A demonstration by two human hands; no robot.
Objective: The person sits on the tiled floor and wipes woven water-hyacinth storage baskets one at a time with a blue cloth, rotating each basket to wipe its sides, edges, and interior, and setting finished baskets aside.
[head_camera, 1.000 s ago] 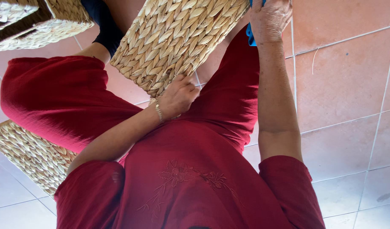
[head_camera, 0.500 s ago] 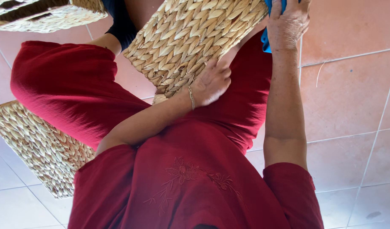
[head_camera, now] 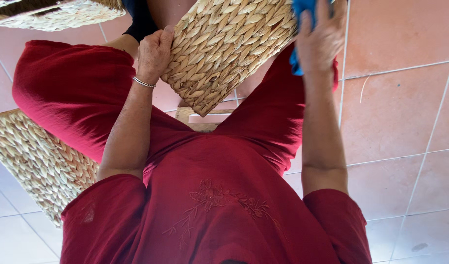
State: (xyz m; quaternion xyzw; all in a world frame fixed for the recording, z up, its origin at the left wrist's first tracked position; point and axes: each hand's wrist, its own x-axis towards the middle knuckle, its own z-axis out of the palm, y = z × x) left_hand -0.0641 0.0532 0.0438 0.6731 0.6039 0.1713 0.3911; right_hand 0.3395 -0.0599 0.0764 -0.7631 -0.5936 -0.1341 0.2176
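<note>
The left fingers (head_camera: 162,38) curl over the edge of a woven basket (head_camera: 224,46), gripping its left side, with the thumb side of the left hand (head_camera: 153,51) lying against the weave. A thin silver bracelet (head_camera: 143,82) circles the wrist just below.

The right fingers (head_camera: 327,19) are closed around a blue cloth (head_camera: 298,19), pressing it against the basket's right side near the top edge of the view. The right hand (head_camera: 321,41) covers most of the cloth; only a blue fold above the fingers and a strip beside the palm show.

The basket is held off the floor between both hands, above the person's knees, tilted so that one corner points down toward the lap. Its weave is of thick pale straw-coloured strands.

Both forearms reach up from short red sleeves. The person wears a red top with embroidered flowers on the chest and red trousers (head_camera: 73,98).

A second basket (head_camera: 36,161) of the same weave rests on the floor at the left, partly hidden behind the left leg. A third basket (head_camera: 53,14) shows at the top left corner. Between the knees, just under the held basket's low corner, a small pale wooden piece (head_camera: 202,120) is seen; what it is cannot be told. The floor (head_camera: 395,107) is of pinkish tiles at the right, paler at the lower left.
</note>
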